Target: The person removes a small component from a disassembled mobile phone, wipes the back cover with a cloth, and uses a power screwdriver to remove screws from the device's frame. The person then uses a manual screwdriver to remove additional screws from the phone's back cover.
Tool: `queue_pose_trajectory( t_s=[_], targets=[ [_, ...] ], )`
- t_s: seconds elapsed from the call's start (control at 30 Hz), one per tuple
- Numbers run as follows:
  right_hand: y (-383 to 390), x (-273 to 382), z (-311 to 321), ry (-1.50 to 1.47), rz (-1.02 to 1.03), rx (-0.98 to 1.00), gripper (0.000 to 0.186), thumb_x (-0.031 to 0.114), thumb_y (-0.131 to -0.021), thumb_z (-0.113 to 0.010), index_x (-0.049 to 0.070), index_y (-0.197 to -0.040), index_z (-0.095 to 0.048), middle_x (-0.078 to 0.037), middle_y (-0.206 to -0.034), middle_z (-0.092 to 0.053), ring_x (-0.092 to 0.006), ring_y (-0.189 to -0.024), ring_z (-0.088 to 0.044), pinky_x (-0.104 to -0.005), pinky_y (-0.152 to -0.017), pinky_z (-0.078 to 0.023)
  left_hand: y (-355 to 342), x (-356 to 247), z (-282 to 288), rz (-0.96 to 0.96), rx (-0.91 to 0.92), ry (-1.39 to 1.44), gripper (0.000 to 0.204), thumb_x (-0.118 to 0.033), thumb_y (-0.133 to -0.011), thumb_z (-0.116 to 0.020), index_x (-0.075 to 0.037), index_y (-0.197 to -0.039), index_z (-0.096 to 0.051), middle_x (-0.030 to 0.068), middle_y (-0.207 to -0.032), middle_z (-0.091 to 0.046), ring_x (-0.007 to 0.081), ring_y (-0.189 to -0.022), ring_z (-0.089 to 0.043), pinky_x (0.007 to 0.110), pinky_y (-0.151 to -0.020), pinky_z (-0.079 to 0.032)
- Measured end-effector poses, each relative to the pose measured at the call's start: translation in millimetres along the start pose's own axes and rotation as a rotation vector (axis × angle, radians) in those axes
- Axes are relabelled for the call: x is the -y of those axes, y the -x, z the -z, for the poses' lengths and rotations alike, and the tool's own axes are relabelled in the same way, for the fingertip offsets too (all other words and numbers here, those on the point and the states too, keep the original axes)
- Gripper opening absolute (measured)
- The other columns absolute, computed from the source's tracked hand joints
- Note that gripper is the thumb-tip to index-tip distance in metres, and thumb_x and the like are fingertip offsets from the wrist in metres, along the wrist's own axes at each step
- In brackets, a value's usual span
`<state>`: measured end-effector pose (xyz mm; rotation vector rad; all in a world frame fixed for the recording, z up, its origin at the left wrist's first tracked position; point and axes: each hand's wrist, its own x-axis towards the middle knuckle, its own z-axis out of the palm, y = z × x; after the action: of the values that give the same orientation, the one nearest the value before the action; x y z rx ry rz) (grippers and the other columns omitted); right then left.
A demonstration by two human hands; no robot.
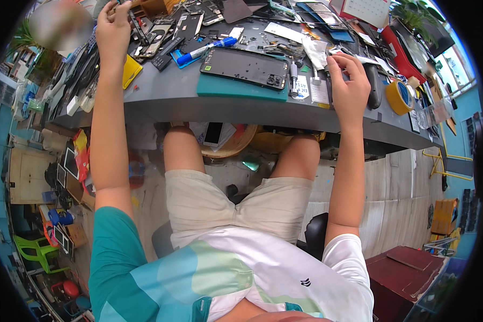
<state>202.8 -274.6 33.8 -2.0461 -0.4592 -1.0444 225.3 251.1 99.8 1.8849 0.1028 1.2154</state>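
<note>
The dark phone (241,65) lies flat on a teal mat (241,91) at the near edge of the table (155,91), between my hands, probably there so its body is cushioned and within easy reach. My left hand (114,22) is raised at the far left, fingers bent and partly closed beside loose phone parts; I can't tell whether it grips anything. My right hand (351,79) is half curled near a crumpled white wrapper (314,52), its grasp equally unclear. The screwdriver (293,78) sits just beside the phone, presumably for handiness.
</note>
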Motion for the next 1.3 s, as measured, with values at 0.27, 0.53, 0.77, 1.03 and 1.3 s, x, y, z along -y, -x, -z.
queue_pose_trajectory(
  t_s=[0.27,0.53,0.77,1.03,1.3],
  targets=[
    [-3,7,8,0.011,0.118,0.081,0.033,0.026,-0.094,-0.089,0.002,-0.115,-0.080,-0.012,-0.123,-0.078,-0.0306,-0.111,-0.074,-0.0396,-0.099,-0.056,25,-43,14,0.433,0.193,0.649,0.063,-0.032,-0.112,-0.026,0.012,-0.140,-0.061,0.0300,-0.131,-0.075,0.0417,-0.116,-0.077,0.051,-0.105,-0.063],
    [-7,70,-13,-0.009,0.316,0.513,0.077,0.051,-0.084,-0.094,0.003,-0.139,-0.072,-0.018,-0.143,-0.071,-0.0381,-0.132,-0.066,-0.0473,-0.114,-0.051,125,-103,-13,0.527,0.241,0.932,0.072,-0.039,-0.109,-0.025,0.012,-0.145,-0.060,0.0291,-0.135,-0.073,0.0409,-0.119,-0.075,0.051,-0.108,-0.061],
    [-17,83,-25,0.055,0.175,0.721,0.078,0.050,-0.086,-0.093,0.008,-0.147,-0.069,-0.017,-0.145,-0.070,-0.0356,-0.137,-0.065,-0.0453,-0.116,-0.051,188,-143,-16,0.478,0.196,1.110,0.069,-0.042,-0.114,-0.025,0.008,-0.144,-0.060,0.0277,-0.136,-0.073,0.0370,-0.114,-0.077,0.048,-0.100,-0.065],
    [-18,76,-30,0.021,0.198,0.653,0.076,0.049,-0.086,-0.093,0.004,-0.143,-0.072,-0.019,-0.134,-0.074,-0.0355,-0.127,-0.069,-0.0446,-0.110,-0.054,205,-166,-10,0.460,0.119,1.106,0.075,-0.051,-0.110,-0.027,0.007,-0.148,-0.057,0.0280,-0.138,-0.071,0.0379,-0.112,-0.076,0.049,-0.096,-0.065],
    [-29,67,-25,0.031,0.178,0.598,0.072,0.046,-0.084,-0.095,0.002,-0.138,-0.074,-0.017,-0.127,-0.076,-0.0329,-0.119,-0.072,-0.0421,-0.104,-0.056,212,-152,-34,0.444,0.008,1.156,0.074,-0.052,-0.111,-0.027,0.005,-0.152,-0.053,0.0293,-0.147,-0.065,0.0369,-0.111,-0.075,0.049,-0.096,-0.063]
  ],
)
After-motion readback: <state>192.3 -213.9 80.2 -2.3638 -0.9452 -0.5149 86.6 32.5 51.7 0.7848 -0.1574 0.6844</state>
